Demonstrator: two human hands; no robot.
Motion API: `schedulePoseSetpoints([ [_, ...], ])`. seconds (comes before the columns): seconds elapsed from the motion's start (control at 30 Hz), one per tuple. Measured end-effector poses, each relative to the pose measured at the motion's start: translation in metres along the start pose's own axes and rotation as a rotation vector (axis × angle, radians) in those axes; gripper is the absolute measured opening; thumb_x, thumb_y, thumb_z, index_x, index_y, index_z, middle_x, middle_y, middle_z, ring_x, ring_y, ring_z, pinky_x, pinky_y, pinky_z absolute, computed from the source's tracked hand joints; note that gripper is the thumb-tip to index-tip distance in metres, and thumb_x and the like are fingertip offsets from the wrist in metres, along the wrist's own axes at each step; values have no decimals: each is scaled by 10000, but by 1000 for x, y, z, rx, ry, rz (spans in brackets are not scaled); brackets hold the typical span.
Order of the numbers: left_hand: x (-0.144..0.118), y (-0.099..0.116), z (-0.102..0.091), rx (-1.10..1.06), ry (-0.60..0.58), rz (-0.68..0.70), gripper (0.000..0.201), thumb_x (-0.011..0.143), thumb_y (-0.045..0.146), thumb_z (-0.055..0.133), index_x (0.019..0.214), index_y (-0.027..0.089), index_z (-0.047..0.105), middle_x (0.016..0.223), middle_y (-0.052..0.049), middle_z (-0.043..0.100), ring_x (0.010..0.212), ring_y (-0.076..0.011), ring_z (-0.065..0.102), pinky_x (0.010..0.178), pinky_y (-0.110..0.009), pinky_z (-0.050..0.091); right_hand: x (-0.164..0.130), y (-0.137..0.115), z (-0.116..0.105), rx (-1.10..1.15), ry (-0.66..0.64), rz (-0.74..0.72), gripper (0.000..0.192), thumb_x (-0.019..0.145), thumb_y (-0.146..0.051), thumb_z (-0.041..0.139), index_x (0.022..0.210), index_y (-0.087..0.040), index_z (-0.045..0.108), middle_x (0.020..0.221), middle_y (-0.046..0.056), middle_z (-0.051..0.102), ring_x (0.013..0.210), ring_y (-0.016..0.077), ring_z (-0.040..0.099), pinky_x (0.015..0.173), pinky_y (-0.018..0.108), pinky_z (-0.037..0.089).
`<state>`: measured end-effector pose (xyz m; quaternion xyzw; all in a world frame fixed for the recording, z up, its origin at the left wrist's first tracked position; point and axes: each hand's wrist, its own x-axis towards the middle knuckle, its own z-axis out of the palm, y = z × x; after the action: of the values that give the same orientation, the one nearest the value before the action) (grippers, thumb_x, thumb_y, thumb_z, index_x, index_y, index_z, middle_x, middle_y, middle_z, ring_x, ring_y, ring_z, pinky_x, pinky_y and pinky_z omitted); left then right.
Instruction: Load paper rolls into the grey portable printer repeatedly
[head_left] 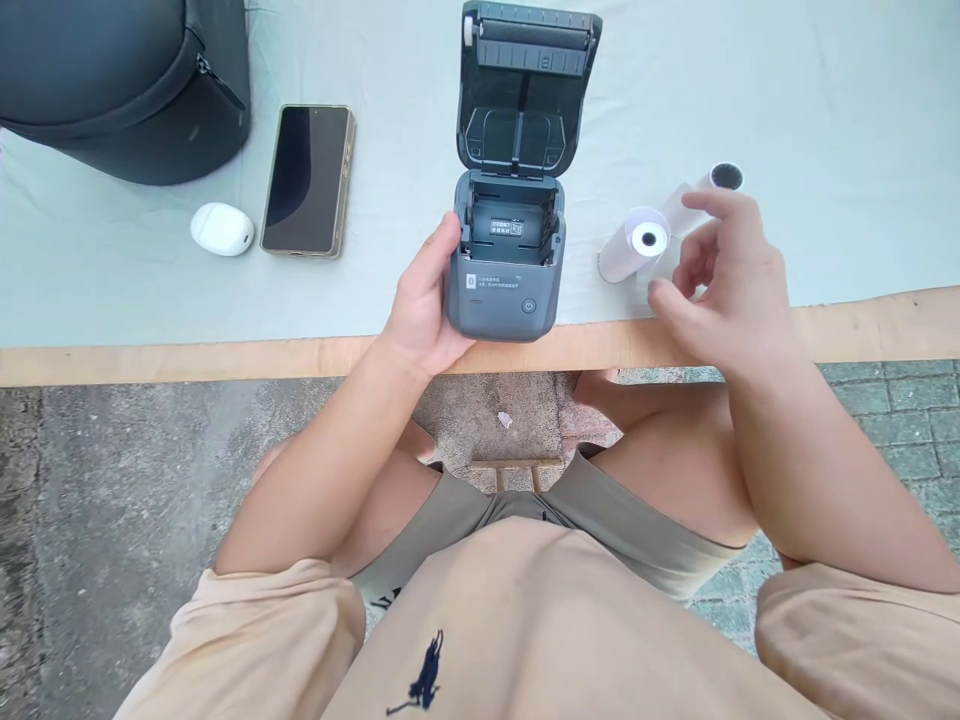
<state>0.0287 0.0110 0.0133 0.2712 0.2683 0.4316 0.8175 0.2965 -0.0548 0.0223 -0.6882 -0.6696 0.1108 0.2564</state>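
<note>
My left hand [426, 305] grips a dark grey portable label printer [499, 310] by its left side, near the table's front edge. The printer's lid [525, 90] is swung up and back, and no roll sits in its bay. To the right lies a white paper roll [626, 250] with a dark hole in its core. Behind it, partly covered by my fingers, is a second white roll [726, 177] with a dark end. My right hand [727, 270] hovers beside the rolls, thumb and fingers apart, with nothing visible between them.
A smartphone [307, 180] lies on the pale cloth left of the printer, with a white earbud case [222, 229] beside it. A black zipped bag [127, 90] fills the far left corner. The table's wooden edge [187, 360] runs across in front of my legs.
</note>
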Motion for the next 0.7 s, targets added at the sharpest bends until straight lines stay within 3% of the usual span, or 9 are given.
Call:
schedulePoseSetpoints([
  [0.1,0,1,1,20,21,-2,517,1117,425,327,1092,188,786,1207,-95,845,1605,-278,527,1298,-440,519,7,-1,3,16,-7,33,732,808,-246,727,1476,-288,430,1268,78,663,586,97,580,700,402,577],
  [0.23,-1,1,2,29,51,-17,530,1118,487,350,1110,189,788,1262,-111,834,1610,-285,515,1302,-410,509,11,-6,2,-38,-36,116,655,827,-167,655,1442,-285,467,992,9,689,574,131,577,747,416,570],
  [0.47,0,0,-1,-6,1,-1,612,1138,496,297,1109,157,806,1223,-117,834,1486,-294,644,1237,-432,565,2,-4,-7,-152,-95,123,791,719,-147,582,1491,-302,504,728,-22,565,603,198,526,652,393,463],
  [0.57,0,0,-1,14,-6,7,611,1136,487,288,1092,173,810,1167,-99,848,1467,-282,656,1225,-410,569,2,-4,0,-207,-116,44,612,765,-207,579,1368,-310,608,778,17,589,725,241,611,664,392,460],
  [0.63,0,0,-1,29,6,7,600,1132,492,294,1087,187,809,1165,-94,850,1479,-280,646,1224,-405,568,4,-8,7,-232,-53,-17,384,831,-306,606,1213,-284,644,940,60,658,866,265,661,697,397,483],
  [0.7,0,0,-1,35,9,5,587,1128,497,306,1081,197,808,1183,-93,849,1497,-279,631,1228,-406,565,7,-13,13,-250,27,-31,293,874,-430,645,1113,-262,616,1072,89,683,930,275,667,704,397,493],
])
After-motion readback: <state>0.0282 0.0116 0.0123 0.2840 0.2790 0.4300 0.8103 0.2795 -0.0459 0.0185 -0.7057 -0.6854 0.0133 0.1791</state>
